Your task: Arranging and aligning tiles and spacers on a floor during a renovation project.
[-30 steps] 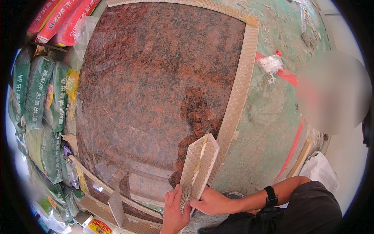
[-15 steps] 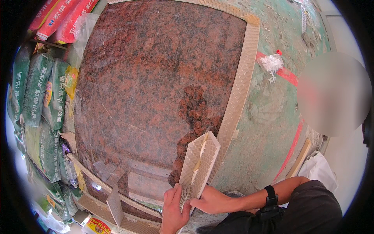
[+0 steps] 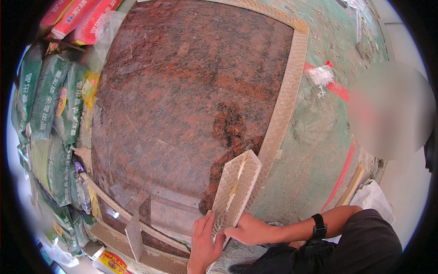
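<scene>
A long tile strip (image 3: pixel 247 179) with a ridged pattern and a pointed far end slants up from the lower middle. Along its length runs an uneven cream-yellow bead of what looks like adhesive (image 3: pixel 234 188). My left hand (image 3: pixel 204 242) grips its near left edge, fingers pointing away from me. From the right, my right hand (image 3: pixel 251 230) closes round the near right edge, its thumb close to the left one. The strip's far end overlaps the right border of a reddish-brown speckled stone slab (image 3: pixel 182 91); whether it touches cannot be told.
Patterned tile edging (image 3: pixel 292 77) borders the slab. Green sacks (image 3: pixel 48 98) and red sacks (image 3: pixel 75 20) are piled at the left. A small upright tile piece (image 3: pixel 134 237) stands at lower left. A clear bag of white pieces (image 3: pixel 320 76) lies on the green floor, right.
The view has shifted a little, so the slab and sacks appear slightly farther right. Both hands keep the same hold on the tile strip.
</scene>
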A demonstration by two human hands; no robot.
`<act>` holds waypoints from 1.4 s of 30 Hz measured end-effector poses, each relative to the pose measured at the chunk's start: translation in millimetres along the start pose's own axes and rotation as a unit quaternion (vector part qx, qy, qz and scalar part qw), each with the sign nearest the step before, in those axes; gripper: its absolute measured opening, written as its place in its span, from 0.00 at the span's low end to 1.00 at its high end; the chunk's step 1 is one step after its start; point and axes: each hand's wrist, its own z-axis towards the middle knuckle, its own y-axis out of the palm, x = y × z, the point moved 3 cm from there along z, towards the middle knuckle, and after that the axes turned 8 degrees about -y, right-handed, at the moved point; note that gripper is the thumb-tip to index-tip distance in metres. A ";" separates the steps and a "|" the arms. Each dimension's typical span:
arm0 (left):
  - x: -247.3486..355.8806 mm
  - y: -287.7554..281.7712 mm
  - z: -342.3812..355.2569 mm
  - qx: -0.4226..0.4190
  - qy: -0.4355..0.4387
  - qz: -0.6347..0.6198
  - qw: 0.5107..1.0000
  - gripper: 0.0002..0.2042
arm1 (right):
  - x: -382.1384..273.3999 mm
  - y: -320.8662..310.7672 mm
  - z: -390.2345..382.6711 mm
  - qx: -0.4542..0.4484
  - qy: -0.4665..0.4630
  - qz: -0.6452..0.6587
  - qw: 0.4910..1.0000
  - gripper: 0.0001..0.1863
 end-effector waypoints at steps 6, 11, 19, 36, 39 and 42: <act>-11.7 -2.4 -10.6 0.035 -0.021 -0.066 0.997 0.31 | -10.1 -1.6 6.2 -0.027 0.095 0.021 0.995 0.29; -13.8 7.4 -45.2 0.307 -0.034 -0.133 0.942 0.23 | -18.0 -5.8 -0.2 0.051 0.155 0.040 0.986 0.24; -0.6 81.0 -167.8 0.430 -0.189 -0.427 0.773 0.14 | -8.3 -3.7 3.1 0.012 0.132 0.038 0.990 0.22; -36.9 171.8 -76.5 0.515 -0.187 -0.736 0.397 0.45 | -85.9 78.6 -38.9 -0.225 0.177 -0.391 0.875 0.23; -38.1 172.3 -79.1 0.531 -0.185 -0.721 0.406 0.47 | -89.0 121.9 -16.1 -0.286 0.069 -0.502 0.813 0.19; -41.9 178.7 -83.7 0.573 -0.230 -0.669 0.414 0.49 | -69.8 157.8 24.4 -0.375 -0.006 -0.590 0.716 0.16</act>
